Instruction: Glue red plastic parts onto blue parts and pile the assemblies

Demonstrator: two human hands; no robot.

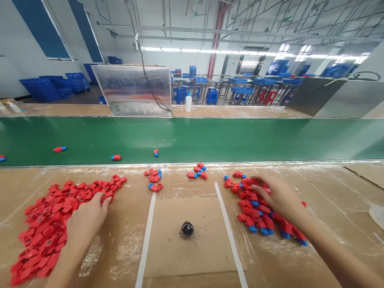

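Observation:
My left hand [87, 218] rests over the right side of a large heap of red plastic pieces [57, 208]. Its thumb and index finger are apart, with their tips at pieces on the heap's edge. On the other side, my right hand [276, 194] reaches over a pile of red pieces with blue ends [255, 212]. Its thumb and fingers are apart too, touching or just above the pieces; its other fingertips are partly hidden. Between the hands, a round black fixture [187, 229] is set in a cardboard sheet [168, 256] edged by white strips.
Small red-and-blue groups lie near the table's far edge, one at left [154, 176] and one at centre [198, 172]. Beyond runs a green conveyor belt [210, 138] carrying several such pieces. A white bottle [188, 102] and a metal panel [138, 90] stand behind it.

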